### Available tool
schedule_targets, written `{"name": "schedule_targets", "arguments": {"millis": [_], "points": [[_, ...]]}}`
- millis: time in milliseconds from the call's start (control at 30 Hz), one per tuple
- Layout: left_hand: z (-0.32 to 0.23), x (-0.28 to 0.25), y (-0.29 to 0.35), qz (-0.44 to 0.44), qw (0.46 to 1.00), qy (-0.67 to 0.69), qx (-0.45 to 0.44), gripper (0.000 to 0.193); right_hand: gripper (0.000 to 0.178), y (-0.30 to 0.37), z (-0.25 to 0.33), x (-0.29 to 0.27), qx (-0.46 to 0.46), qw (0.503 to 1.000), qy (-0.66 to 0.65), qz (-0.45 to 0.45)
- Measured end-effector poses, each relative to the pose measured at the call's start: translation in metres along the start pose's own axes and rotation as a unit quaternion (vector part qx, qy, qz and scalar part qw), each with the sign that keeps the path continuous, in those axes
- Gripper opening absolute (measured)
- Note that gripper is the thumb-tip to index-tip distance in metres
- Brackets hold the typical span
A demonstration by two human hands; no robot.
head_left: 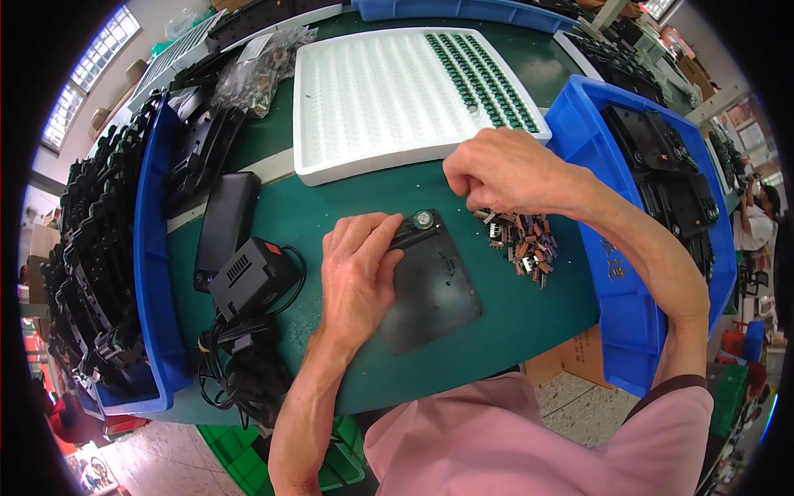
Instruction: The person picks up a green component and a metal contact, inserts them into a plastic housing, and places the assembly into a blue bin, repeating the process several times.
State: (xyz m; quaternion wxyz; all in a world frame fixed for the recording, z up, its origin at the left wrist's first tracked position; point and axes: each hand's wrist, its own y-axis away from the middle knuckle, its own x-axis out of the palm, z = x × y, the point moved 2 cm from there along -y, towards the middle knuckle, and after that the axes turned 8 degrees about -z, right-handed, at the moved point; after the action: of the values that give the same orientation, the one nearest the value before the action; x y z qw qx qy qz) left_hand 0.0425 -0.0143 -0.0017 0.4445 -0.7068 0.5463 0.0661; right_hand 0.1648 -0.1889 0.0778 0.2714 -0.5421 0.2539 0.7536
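Note:
My left hand point(356, 269) grips the upper left edge of a flat black plastic panel point(434, 285) on the green bench. A small round metallic part point(423, 219) sits at the panel's top corner, near my fingertips. My right hand point(509, 169) is closed in a pinch just above a pile of small brown, white and dark connector-like parts point(523, 244). Whatever its fingertips hold, if anything, is hidden. Behind that hand lies a white foam tray point(372, 103), its right-hand columns filled with rows of small green parts point(480, 78).
At the left stands a blue bin point(153, 273) full of black plastic parts. Beside it are a black boxy device point(252, 279) and tangled black cables point(219, 364). Another blue bin point(616, 310) with black assemblies borders the right. Clear plastic bags point(256, 70) lie at the back left.

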Motion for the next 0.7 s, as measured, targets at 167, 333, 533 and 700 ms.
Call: {"name": "schedule_targets", "arguments": {"millis": [167,333,533,700], "points": [[0.003,0.002,0.002,-0.002,1.000,0.004,0.002,0.041,0.010,0.004,-0.006,0.014,-0.018,0.998,0.059,0.030],[0.002,0.002,0.001,-0.006,1.000,0.000,0.008,0.040,0.011,0.004,0.003,0.020,0.002,0.989,0.139,0.041],[-0.002,-0.001,-0.001,0.001,1.000,-0.005,-0.001,0.037,0.010,0.000,-0.006,0.018,0.001,0.996,0.079,0.045],[0.001,0.000,0.001,-0.001,1.000,-0.003,-0.002,0.037,0.013,-0.005,-0.016,0.009,0.100,0.969,-0.212,0.075]]}}
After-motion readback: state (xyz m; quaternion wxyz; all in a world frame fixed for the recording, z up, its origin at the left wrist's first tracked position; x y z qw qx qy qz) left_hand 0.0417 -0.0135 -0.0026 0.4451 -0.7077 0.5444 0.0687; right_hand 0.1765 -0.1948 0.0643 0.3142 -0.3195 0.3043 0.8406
